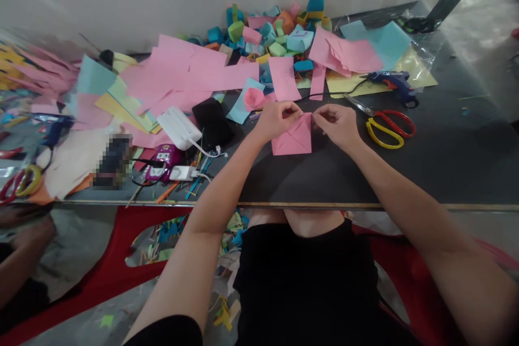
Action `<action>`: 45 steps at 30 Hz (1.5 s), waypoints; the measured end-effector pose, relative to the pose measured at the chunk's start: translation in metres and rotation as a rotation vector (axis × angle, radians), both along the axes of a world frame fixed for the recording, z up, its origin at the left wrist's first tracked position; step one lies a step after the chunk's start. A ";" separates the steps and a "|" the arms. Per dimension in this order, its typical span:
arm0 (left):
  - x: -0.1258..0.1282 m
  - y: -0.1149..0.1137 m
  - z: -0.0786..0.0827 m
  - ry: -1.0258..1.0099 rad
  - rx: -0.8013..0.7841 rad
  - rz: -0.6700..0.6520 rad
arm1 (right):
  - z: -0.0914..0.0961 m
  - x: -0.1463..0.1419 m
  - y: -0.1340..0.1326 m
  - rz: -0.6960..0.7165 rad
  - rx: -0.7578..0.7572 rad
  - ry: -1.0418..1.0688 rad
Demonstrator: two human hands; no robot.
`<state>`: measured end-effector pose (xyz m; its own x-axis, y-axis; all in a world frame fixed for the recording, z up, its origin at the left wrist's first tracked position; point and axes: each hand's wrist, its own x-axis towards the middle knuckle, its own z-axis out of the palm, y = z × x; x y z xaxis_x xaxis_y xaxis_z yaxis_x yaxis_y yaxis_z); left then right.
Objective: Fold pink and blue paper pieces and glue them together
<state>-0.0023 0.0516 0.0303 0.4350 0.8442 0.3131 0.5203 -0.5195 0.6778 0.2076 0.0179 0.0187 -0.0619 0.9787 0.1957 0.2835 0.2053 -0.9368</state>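
Note:
A small square of creased pink paper [292,141] lies on the dark table before me, with diagonal fold lines across it. My left hand [281,118] pinches its upper edge, thumb and fingertips together. At the upper right corner, my right hand [337,123] has its thumb and index finger closed against the paper's edge. Scissors with one red and one yellow handle [391,128] rest to the right of my right hand. Just beyond my hands are a pink paper strip [284,78] and a rolled pink paper piece [254,99].
A blue glue gun [395,84] lies behind the scissors. Folded coloured paper pieces [267,35] are heaped along the wall. Left are pink sheets [174,70], a white power strip [179,127], a black pouch [213,121] and a purple socket [164,161]. Another person's arm [28,248] shows at far left.

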 end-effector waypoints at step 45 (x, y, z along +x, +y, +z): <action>-0.007 0.001 -0.016 -0.559 -0.196 -0.045 | 0.035 0.073 -0.032 -0.007 -0.361 -0.373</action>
